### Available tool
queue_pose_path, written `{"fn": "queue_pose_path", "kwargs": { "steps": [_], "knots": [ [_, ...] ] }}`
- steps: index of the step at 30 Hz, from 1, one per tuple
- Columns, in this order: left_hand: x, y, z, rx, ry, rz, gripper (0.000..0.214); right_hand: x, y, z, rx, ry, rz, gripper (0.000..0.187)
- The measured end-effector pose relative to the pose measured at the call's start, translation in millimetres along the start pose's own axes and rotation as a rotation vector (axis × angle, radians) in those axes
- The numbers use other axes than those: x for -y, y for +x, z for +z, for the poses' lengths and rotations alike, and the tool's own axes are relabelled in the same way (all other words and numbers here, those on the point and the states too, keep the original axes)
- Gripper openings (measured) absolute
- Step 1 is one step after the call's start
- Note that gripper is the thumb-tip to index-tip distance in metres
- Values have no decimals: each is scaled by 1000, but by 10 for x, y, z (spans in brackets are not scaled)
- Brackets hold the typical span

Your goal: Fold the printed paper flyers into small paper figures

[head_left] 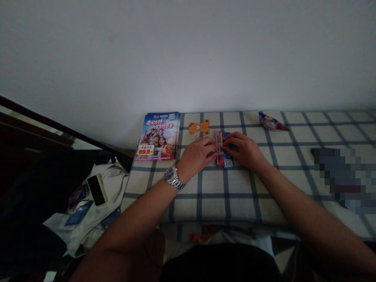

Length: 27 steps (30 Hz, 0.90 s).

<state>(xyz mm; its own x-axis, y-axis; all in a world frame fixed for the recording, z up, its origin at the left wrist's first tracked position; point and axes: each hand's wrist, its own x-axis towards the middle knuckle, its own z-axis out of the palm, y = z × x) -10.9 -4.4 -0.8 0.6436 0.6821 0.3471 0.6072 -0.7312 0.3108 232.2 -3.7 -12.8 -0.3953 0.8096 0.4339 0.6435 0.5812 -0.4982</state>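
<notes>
A small folded flyer [228, 162], pink-red on its left side and blue with a QR code on its right, lies on the checked tablecloth in front of me. My left hand [200, 152], with a metal watch [174, 178] on the wrist, grips its left part between bent fingers. From the other side, my right hand [241, 149] pinches it near the middle, and the two hands' fingertips almost meet. Fingers cover much of the paper, so its exact folds are hidden. A stack of printed flyers [157, 137] lies left of my left hand.
A flat orange bear cutout [199, 127] lies just beyond my hands. Farther right sits a folded colourful paper piece [272, 122]; a blurred dark object [337, 172] is at the right. A phone [97, 190] rests on papers at lower left. The wall [211, 58] borders the table.
</notes>
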Motion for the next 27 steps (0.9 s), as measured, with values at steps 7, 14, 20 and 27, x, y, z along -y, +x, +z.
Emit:
{"fn": "queue_pose_path", "kwargs": {
  "steps": [7, 14, 20, 27],
  "knots": [
    [-39, 17, -33, 1, -16, -58, 34, 0, 4, 5, 6, -8, 3, 8],
    [-61, 20, -38, -5, -23, -107, 32, -31, -27, -48, 105, -46, -145, 20],
    [-43, 11, -28, -21, -34, -90, 27, -55, -42, -73, 142, -45, -155, 23],
    [-30, 1, -21, -14, -47, -49, 18, -40, -40, -90, 153, -43, -170, 25]
  ]
}}
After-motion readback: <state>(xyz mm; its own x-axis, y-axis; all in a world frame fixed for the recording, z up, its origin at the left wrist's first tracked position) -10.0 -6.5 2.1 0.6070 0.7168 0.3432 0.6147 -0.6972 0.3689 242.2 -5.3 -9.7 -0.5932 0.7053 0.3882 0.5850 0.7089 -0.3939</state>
